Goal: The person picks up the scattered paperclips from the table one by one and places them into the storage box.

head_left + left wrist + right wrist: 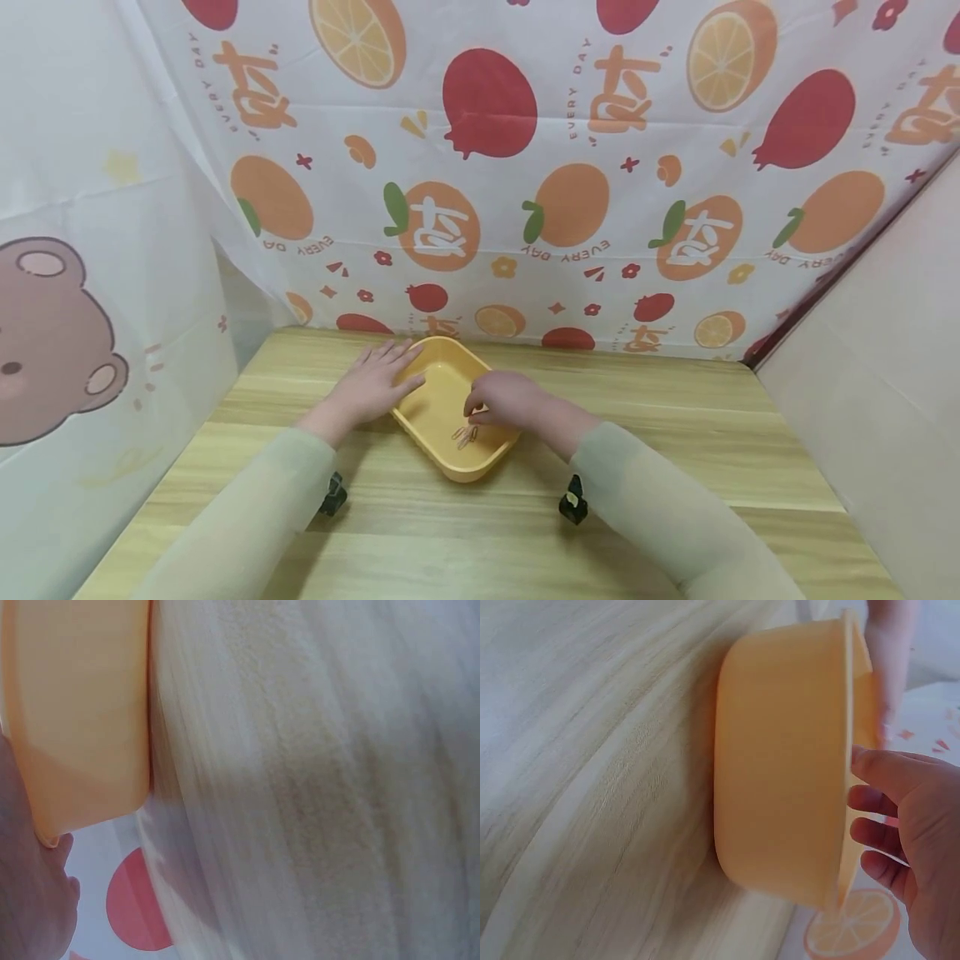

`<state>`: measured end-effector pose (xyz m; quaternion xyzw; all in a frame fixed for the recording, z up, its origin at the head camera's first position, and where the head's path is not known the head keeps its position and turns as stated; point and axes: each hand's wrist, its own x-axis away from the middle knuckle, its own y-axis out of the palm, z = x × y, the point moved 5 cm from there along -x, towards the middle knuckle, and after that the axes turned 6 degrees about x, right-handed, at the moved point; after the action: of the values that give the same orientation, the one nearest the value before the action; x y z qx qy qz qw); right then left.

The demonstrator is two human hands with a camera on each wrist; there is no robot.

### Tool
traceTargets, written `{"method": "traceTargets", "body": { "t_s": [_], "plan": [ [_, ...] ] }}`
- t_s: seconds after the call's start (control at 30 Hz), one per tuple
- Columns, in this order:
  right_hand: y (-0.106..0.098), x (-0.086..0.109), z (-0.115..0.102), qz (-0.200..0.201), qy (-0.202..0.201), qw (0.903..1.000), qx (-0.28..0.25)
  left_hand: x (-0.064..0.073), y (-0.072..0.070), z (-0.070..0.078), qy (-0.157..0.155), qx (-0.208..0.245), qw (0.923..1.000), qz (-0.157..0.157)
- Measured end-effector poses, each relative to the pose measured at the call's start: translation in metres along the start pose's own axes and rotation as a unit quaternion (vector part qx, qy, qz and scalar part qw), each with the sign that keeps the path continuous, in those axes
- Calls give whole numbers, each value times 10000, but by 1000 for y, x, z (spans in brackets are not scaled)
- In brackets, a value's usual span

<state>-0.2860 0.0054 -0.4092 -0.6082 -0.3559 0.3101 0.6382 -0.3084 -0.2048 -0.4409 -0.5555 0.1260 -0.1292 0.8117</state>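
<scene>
A yellow plastic tray point(431, 442) with raised walls stands at a slant on the table. Several small paper clips point(465, 435) lie loosely grouped on its floor, toward the near end. My left hand point(375, 385) rests with spread, straight fingers over the tray's far left rim. In the left wrist view, part of that hand point(37, 900) shows against the rim. Over the right side of the tray, my right hand point(510, 402) reaches down with bent fingers close above the clips. From the right wrist view the hand point(922, 832) has curled fingers; whether a clip is between the fingertips cannot be told.
Wood-grain tabletop point(465, 542) surrounds the tray. A fruit-print cloth point(495, 200) hangs behind the table's far edge. On the left hangs a pale cloth with a bear print point(52, 342), and a plain pale panel point(862, 350) stands on the right.
</scene>
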Motion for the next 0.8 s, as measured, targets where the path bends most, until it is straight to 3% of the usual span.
{"method": "traceTargets", "body": {
  "t_s": [0.2,0.53,0.8],
  "plan": [
    [-8,21,16,427,374,9967,-576,-1,1,-2,17,21,9999,105],
    [-3,70,51,1089,1145,9797,-1236,0,1,-2,33,23,9999,106],
    [11,112,77,1061,1717,9718,-1218,-1,1,-1,8,23,10000,96]
  ]
}}
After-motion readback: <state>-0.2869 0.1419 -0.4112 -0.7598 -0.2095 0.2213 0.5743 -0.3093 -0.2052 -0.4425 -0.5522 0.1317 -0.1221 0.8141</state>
